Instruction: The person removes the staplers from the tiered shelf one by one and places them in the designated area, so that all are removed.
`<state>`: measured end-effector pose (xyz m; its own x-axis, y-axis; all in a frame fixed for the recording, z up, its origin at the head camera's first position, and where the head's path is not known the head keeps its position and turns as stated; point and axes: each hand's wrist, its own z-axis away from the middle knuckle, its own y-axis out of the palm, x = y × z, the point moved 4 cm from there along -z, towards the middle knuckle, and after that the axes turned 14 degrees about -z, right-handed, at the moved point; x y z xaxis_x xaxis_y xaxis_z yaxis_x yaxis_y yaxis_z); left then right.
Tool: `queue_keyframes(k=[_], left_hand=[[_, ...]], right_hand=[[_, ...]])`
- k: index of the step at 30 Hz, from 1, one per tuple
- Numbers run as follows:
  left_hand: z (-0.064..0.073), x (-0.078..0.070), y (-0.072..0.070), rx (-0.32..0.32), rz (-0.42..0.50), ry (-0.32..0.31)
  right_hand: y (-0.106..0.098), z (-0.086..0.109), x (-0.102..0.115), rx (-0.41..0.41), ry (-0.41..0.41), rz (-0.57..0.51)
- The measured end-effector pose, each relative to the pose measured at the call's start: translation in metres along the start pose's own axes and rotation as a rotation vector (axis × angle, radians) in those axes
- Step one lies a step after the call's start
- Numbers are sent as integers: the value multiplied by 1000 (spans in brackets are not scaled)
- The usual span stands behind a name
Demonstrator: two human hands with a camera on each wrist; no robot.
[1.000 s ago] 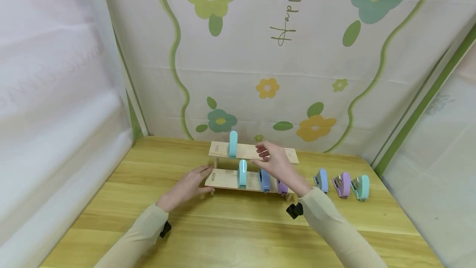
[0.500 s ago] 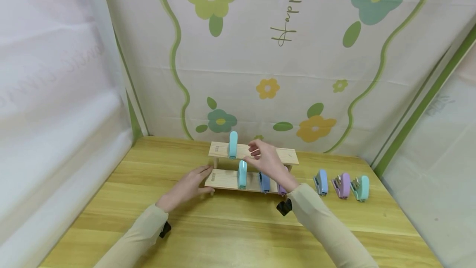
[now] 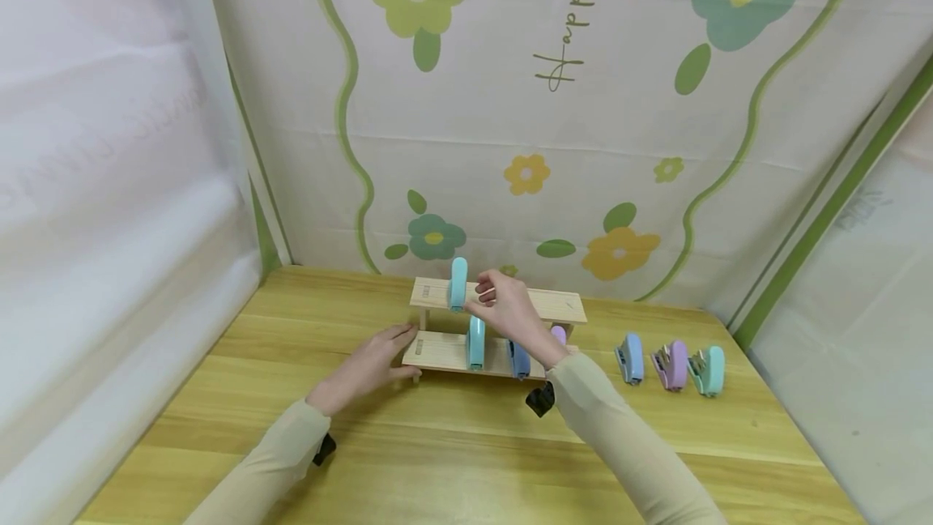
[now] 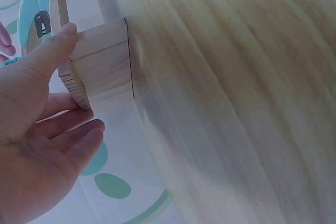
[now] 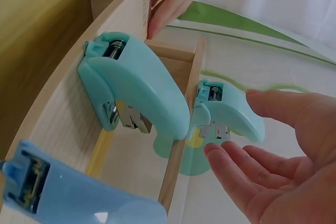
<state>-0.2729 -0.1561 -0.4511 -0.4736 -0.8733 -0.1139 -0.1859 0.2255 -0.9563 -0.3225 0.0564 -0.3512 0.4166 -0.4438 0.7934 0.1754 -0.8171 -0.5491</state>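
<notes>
My left hand grips the left end of a two-step wooden shelf, its thumb on one edge of the lower board and fingertips at the other. A teal stapler stands on the upper step. Close to its right side is my right hand, thumb and fingers spread apart and holding nothing; the right wrist view shows them around the rear of this stapler. On the lower step are another teal stapler, a blue stapler and a purple stapler, partly hidden by the right wrist.
To the right of the shelf, a blue stapler, a purple stapler and a teal stapler stand in a row on the wooden table. A flower-printed cloth hangs behind, with white cloth at both sides.
My right hand has moved left along the upper step, closer to the teal stapler there. The left hand keeps its place on the shelf end.
</notes>
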Motion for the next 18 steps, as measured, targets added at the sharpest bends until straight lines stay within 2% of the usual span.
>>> queue_keyframes(k=[11,18], left_hand=[[-1,-1,1,15,21,-14],[-2,1,1,15,16,-15]], right_hand=[[10,-10,-4,5,51,-41],[15,-14,-4,-2,58,-24]])
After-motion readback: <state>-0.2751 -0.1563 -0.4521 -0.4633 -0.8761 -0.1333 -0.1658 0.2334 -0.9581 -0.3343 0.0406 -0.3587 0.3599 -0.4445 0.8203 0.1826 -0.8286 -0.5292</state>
